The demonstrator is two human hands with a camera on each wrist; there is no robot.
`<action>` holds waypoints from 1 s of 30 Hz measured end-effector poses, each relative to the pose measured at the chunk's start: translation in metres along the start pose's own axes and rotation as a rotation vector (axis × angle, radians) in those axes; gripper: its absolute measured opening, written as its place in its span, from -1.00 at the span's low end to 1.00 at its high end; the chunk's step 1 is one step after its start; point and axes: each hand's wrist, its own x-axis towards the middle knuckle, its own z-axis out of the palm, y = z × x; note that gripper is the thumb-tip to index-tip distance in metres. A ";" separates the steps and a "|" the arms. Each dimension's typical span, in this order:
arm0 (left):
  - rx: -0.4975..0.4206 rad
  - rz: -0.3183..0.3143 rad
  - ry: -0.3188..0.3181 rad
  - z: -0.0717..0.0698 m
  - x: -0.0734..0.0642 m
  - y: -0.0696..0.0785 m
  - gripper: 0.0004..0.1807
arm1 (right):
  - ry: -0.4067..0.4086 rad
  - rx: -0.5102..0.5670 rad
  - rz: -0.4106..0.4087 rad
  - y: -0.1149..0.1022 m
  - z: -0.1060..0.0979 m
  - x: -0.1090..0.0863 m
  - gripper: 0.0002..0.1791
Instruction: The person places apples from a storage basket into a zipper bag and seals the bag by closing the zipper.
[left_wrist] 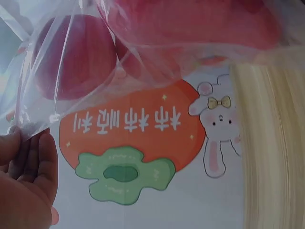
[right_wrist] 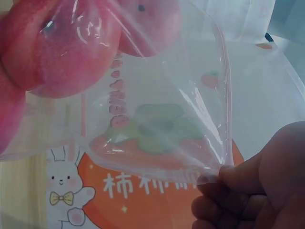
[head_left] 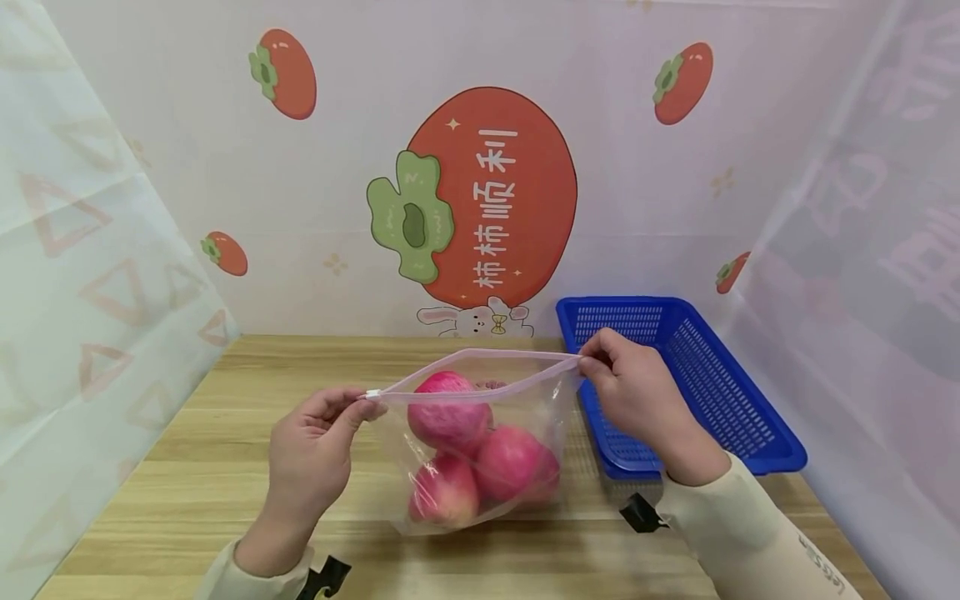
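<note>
A clear zip bag (head_left: 517,417) with a pink rim hangs between both hands, its mouth parted. Inside it are several red apples (head_left: 510,461), one lying on top of the others. My left hand (head_left: 311,458) pinches the left corner of the rim, at the white slider (head_left: 373,393). The right corner is pinched between thumb and fingers of my right hand (head_left: 637,387). In the left wrist view the apples (left_wrist: 76,57) press against the film beyond the left fingers. Pink lettering on the bag (right_wrist: 157,81) shows in the right wrist view.
A blue plastic basket (head_left: 720,400) with slotted sides stands at the right, partly behind the right hand. The wooden tabletop (head_left: 225,392) ends at a pale backdrop (head_left: 337,167) printed with persimmons and a rabbit. Pale cloth walls (head_left: 82,250) rise on both sides.
</note>
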 end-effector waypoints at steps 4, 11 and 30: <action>-0.045 -0.029 0.058 0.007 -0.002 0.010 -0.93 | -0.023 -0.063 0.015 -0.005 -0.001 0.000 -0.94; 0.018 0.145 0.084 0.022 -0.007 0.029 -0.87 | 0.050 -0.095 -0.276 -0.044 0.003 -0.017 -0.77; 0.031 0.589 -0.068 0.033 -0.007 0.038 -0.92 | 0.038 -0.124 -0.739 -0.119 0.029 -0.012 -0.83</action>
